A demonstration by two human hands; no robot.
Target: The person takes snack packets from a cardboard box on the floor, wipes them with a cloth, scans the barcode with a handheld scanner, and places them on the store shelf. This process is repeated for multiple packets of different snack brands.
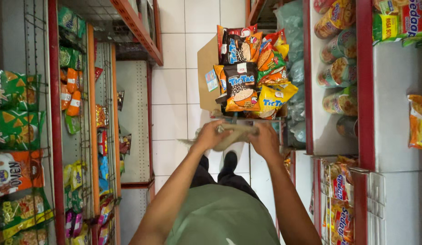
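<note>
Shirt: green cloth (pixel 220 218) fills the bottom of the view, closest to the lens, with both bare forearms reaching away from it.
Left hand: left hand (pixel 210 135) is closed over the near-left end of a crumpled grey-beige cloth (pixel 236 133), fingers curled on top of it.
Right hand: right hand (pixel 265 138) grips the other end of the same cloth, fingers wrapped round it, thumb side hidden.
Cloth: bunched between the two hands, touching both, held above the white tiled floor (pixel 174 90).
Beyond the hands: cardboard box (pixel 206 77) stands just past the knuckles, heaped with snack bags (pixel 247 72) in black, orange, yellow and red.
Below the hands: dark trousers and one black shoe (pixel 229 159) show on the tiles.
Left of the left hand: red-framed wire shelves (pixel 54 136) carry green and orange chip bags (pixel 16 113), well apart from the hand.
Right of the right hand: red-edged shelf (pixel 364 90) holds round cup-noodle tubs (pixel 340 72) and, lower, stacked noodle packets (pixel 340 199) near the forearm.
Plastic: pale green bags (pixel 295 45) sit between the box and the right-hand shelf.
</note>
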